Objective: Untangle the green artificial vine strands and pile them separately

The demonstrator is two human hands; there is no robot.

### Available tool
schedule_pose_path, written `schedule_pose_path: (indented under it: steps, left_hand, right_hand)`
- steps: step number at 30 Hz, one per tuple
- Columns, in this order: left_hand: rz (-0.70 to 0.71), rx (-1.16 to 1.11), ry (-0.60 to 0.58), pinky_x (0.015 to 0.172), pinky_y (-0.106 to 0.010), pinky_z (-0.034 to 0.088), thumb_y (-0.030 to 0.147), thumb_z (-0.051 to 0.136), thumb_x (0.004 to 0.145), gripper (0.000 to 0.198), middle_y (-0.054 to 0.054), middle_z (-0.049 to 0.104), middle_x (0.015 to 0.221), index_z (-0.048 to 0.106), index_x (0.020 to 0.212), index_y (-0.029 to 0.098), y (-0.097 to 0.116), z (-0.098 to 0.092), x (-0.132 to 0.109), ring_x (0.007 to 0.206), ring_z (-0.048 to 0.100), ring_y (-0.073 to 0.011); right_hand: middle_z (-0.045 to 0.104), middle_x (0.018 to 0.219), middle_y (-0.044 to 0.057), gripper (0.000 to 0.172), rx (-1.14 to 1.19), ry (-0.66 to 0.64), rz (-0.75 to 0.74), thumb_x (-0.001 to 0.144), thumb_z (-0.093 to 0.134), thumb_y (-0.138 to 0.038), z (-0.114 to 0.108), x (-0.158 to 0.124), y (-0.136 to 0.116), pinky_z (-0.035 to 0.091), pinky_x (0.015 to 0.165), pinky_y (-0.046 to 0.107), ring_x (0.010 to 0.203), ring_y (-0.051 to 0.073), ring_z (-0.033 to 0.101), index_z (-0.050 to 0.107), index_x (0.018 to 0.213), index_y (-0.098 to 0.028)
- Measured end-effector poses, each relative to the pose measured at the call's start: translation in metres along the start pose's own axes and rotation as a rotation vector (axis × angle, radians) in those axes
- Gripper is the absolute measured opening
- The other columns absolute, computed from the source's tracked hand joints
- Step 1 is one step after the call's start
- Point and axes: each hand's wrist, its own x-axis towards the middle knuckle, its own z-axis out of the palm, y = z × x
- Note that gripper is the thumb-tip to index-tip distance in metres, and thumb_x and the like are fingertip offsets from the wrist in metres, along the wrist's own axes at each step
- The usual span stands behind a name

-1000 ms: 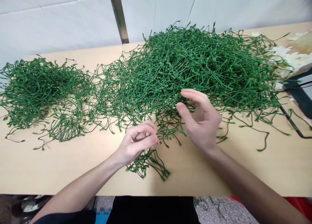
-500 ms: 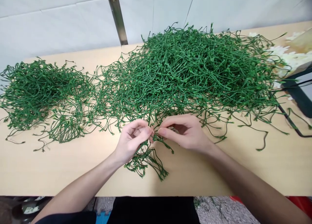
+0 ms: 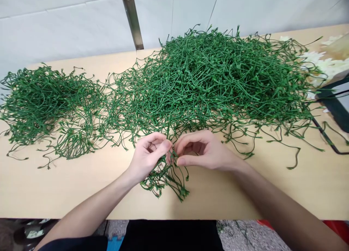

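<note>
Thin green artificial flower stems lie everywhere in the head view. My left hand (image 3: 149, 154) is closed, thumb against fingers, on a small bunch of stems (image 3: 169, 180) that hangs below it over the table. Close beside it on the right, my right hand (image 3: 203, 149) is curled, with thumb and fingertips apart at the edge of the same bunch. Whether a stem lies between its fingers is hard to make out. Just behind both hands rises a large tangled heap of stems (image 3: 218, 76); a smaller heap (image 3: 40, 98) spreads at the left.
White artificial flowers (image 3: 317, 63) and a dark-framed object (image 3: 336, 109) are at the right end of the wooden table (image 3: 231, 200). A metal bar (image 3: 132, 20) stands against the tiled wall (image 3: 68, 29). Something red (image 3: 336, 227) shows below the table's front edge.
My right hand's thumb and fingers have spread wider apart, its thumb slightly lower. The stem near its fingertips has swung down toward the bunch. My left hand stays nearly in place.
</note>
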Motion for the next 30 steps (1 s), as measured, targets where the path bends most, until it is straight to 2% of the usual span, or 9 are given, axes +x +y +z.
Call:
schedule_pose_path:
  steps: [4, 11, 15, 19, 24, 27, 30]
  left_hand:
    - [0.011, 0.072, 0.020, 0.046, -0.016, 0.041, 0.046, 0.077, 0.075, 0.036, 0.003, 0.062, 0.053, 0.059, 0.069, 0.015, 0.0013, -0.0003, 0.0001, 0.045, 0.053, -0.0057]
    - [-0.001, 0.069, 0.016, 0.045, -0.015, 0.040, 0.042, 0.081, 0.071, 0.035, 0.003, 0.062, 0.052, 0.060, 0.068, 0.014, 0.0013, 0.0015, 0.0013, 0.044, 0.051, -0.0048]
    - [-0.018, 0.036, -0.006, 0.049, -0.016, 0.045, 0.043, 0.076, 0.077, 0.033, 0.003, 0.064, 0.053, 0.060, 0.072, 0.015, 0.0019, 0.0014, 0.0016, 0.046, 0.057, -0.0060]
    - [-0.017, 0.033, -0.016, 0.050, -0.015, 0.046, 0.044, 0.075, 0.077, 0.034, 0.004, 0.064, 0.054, 0.058, 0.070, 0.015, 0.0041, 0.0019, 0.0007, 0.047, 0.058, -0.0057]
    - [-0.061, 0.008, -0.045, 0.042, -0.016, 0.043, 0.048, 0.075, 0.077, 0.038, 0.006, 0.060, 0.048, 0.053, 0.071, 0.017, 0.0044, 0.0040, 0.0005, 0.039, 0.054, -0.0066]
    - [-0.067, 0.014, -0.045, 0.042, -0.016, 0.042, 0.048, 0.075, 0.076, 0.039, 0.006, 0.058, 0.047, 0.052, 0.071, 0.017, 0.0031, 0.0040, 0.0007, 0.039, 0.053, -0.0065]
    - [-0.068, 0.011, -0.058, 0.042, -0.016, 0.041, 0.050, 0.073, 0.077, 0.040, 0.006, 0.056, 0.045, 0.052, 0.071, 0.017, 0.0027, 0.0038, 0.0008, 0.039, 0.052, -0.0066]
  right_hand:
    - [0.067, 0.074, 0.002, 0.020, 0.052, -0.055, 0.108, 0.071, 0.081, -0.025, 0.0008, -0.0012, 0.0020, 0.052, 0.066, 0.026, 0.070, 0.013, 0.063, 0.066, 0.078, -0.015]
    - [0.066, 0.070, 0.000, 0.018, 0.096, -0.047, 0.117, 0.068, 0.083, -0.019, 0.0001, 0.0007, 0.0011, 0.049, 0.062, 0.022, 0.063, 0.009, 0.060, 0.065, 0.071, -0.015]
    - [0.065, 0.074, 0.001, 0.020, 0.105, -0.030, 0.101, 0.070, 0.082, -0.024, -0.0001, 0.0018, 0.0019, 0.051, 0.066, 0.026, 0.071, 0.012, 0.062, 0.065, 0.070, -0.015]
    - [0.064, 0.083, 0.002, 0.017, 0.075, 0.011, 0.040, 0.069, 0.082, -0.021, -0.0001, 0.0016, 0.0028, 0.050, 0.066, 0.025, 0.075, 0.013, 0.063, 0.066, 0.070, -0.015]
    - [0.069, 0.079, 0.004, 0.019, 0.189, -0.060, 0.136, 0.073, 0.080, -0.024, 0.0006, 0.0009, 0.0016, 0.054, 0.071, 0.027, 0.077, 0.015, 0.069, 0.064, 0.072, -0.014]
    - [0.069, 0.075, 0.003, 0.021, 0.213, -0.066, 0.165, 0.072, 0.081, -0.024, 0.0007, 0.0012, -0.0006, 0.052, 0.065, 0.022, 0.070, 0.012, 0.067, 0.063, 0.072, -0.014]
    - [0.061, 0.066, -0.003, 0.027, 0.217, -0.034, 0.179, 0.067, 0.085, -0.023, 0.0002, 0.0020, -0.0024, 0.047, 0.055, 0.017, 0.058, 0.006, 0.058, 0.060, 0.074, -0.015]
